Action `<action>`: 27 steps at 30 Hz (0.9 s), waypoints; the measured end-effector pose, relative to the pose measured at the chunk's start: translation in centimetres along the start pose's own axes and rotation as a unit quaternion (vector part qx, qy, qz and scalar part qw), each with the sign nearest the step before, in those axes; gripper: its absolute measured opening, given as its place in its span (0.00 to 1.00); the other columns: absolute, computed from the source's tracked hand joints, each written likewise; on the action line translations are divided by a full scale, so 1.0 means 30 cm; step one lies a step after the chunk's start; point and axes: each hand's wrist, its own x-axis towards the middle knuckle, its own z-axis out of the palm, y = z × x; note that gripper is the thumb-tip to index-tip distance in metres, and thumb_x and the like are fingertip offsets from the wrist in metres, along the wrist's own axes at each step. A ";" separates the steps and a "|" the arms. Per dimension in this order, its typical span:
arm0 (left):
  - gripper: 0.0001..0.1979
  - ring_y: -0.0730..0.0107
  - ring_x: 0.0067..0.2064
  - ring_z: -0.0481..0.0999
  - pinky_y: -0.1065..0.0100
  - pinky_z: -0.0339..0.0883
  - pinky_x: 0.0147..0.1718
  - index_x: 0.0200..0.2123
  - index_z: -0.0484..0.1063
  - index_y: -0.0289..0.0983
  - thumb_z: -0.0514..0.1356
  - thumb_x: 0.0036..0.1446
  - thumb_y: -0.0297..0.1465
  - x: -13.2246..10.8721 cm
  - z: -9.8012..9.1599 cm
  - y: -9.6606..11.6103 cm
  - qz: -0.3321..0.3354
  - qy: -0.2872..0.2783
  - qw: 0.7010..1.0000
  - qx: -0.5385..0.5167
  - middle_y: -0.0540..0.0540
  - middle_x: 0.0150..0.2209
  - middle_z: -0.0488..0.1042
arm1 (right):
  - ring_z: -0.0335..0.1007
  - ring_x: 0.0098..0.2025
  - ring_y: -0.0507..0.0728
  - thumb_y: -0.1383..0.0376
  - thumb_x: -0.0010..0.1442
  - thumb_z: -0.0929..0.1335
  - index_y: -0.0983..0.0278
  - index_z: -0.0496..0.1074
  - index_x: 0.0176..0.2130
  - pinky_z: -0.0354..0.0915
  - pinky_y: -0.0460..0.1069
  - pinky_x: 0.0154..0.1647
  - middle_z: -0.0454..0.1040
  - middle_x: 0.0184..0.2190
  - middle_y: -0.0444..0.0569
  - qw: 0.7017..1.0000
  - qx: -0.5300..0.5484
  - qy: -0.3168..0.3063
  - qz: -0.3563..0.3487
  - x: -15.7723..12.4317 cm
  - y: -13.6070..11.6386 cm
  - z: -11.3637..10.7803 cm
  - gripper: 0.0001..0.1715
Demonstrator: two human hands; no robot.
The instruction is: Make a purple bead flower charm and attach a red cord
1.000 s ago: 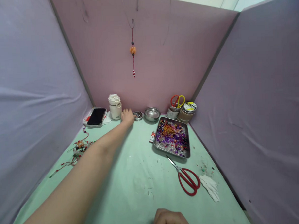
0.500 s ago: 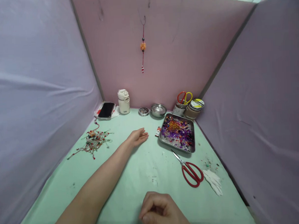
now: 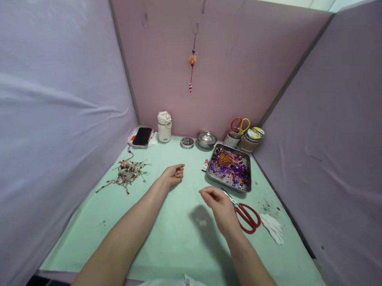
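My left hand rests on the green table near its middle, fingers loosely curled, palm partly up, nothing visible in it. My right hand hovers above the table just left of the red scissors, fingertips pinched together; whether they hold something small I cannot make out. A metal tray of purple, orange and clear beads lies beyond the right hand.
Beaded string pieces lie at the left. Along the back wall stand a phone, a white cup, a small tin, a steel bowl, and jars with scissors. A beaded charm hangs above. White scraps lie right.
My left hand drew back from the small tin at the back wall to the table's middle and curled. My right hand rose from the near edge and moved forward toward the scissors.
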 end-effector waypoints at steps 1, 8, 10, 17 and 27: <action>0.16 0.66 0.42 0.75 0.60 0.73 0.39 0.50 0.68 0.34 0.58 0.62 0.35 -0.011 -0.012 -0.004 0.001 -0.001 1.000 -0.003 0.42 0.47 0.72 | 0.61 0.30 0.51 0.56 0.51 0.72 0.63 0.77 0.31 0.57 0.47 0.32 0.70 0.28 0.45 1.000 0.008 0.009 0.020 0.050 0.016 0.010 0.13; 0.07 0.83 0.22 0.69 0.83 0.65 0.21 0.29 0.70 0.29 0.56 0.58 0.18 -0.065 -0.030 -0.046 0.032 -0.015 0.999 -0.016 0.48 0.24 0.69 | 0.57 0.22 0.47 0.57 0.40 0.76 0.67 0.74 0.31 0.54 0.45 0.24 0.69 0.23 0.42 0.992 0.074 0.012 0.103 0.258 0.131 0.141 0.20; 0.07 0.79 0.26 0.74 0.80 0.70 0.27 0.28 0.71 0.28 0.56 0.57 0.17 -0.067 -0.028 -0.061 0.044 -0.019 0.999 -0.015 0.45 0.25 0.72 | 0.56 0.21 0.47 0.57 0.40 0.75 0.67 0.73 0.30 0.53 0.45 0.23 0.68 0.22 0.41 0.993 0.070 0.027 0.093 0.281 0.161 0.171 0.19; 0.09 0.75 0.34 0.77 0.77 0.72 0.39 0.28 0.74 0.28 0.56 0.56 0.16 -0.047 -0.038 -0.088 0.074 -0.027 0.997 -0.002 0.43 0.29 0.77 | 0.59 0.23 0.48 0.59 0.43 0.73 0.65 0.68 0.29 0.55 0.45 0.25 0.69 0.22 0.40 0.995 0.037 0.087 0.032 0.319 0.233 0.208 0.16; 0.05 0.72 0.34 0.77 0.74 0.70 0.40 0.26 0.77 0.27 0.61 0.51 0.19 -0.073 -0.033 -0.101 0.113 -0.040 0.992 0.047 0.40 0.29 0.78 | 0.60 0.24 0.49 0.59 0.45 0.73 0.64 0.67 0.28 0.56 0.45 0.25 0.68 0.22 0.39 0.996 0.012 0.082 0.024 0.334 0.265 0.210 0.15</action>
